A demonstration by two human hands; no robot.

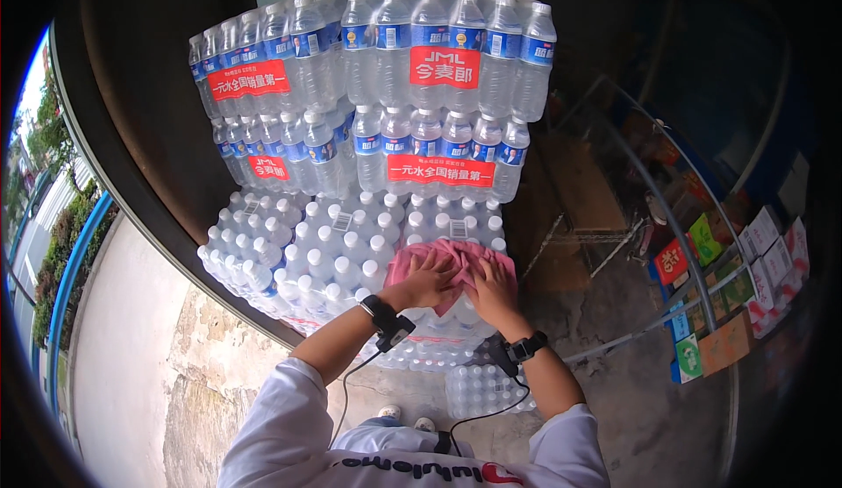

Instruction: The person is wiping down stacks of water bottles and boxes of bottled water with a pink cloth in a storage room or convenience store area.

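A pink cloth (447, 249) lies bunched on top of shrink-wrapped packs of water bottles (351, 247) with white caps. My left hand (427, 282) rests on the cloth's left part, its fingers stretched out and spread. On the right part lies my right hand (491, 289), fingers extended over the folds. Neither hand is closed around the cloth. Behind them, taller stacked packs (443, 54) rise in two layers, the bottles with blue labels and red printed bands on the wrap.
Another bottle pack (482, 390) sits low on the floor near my feet. At the right stand a metal rail (675, 212), brown cardboard (583, 185) and several coloured cartons (724, 286). A dark curved frame edge (189, 264) runs along the left, with pale worn ground (132, 330) beyond.
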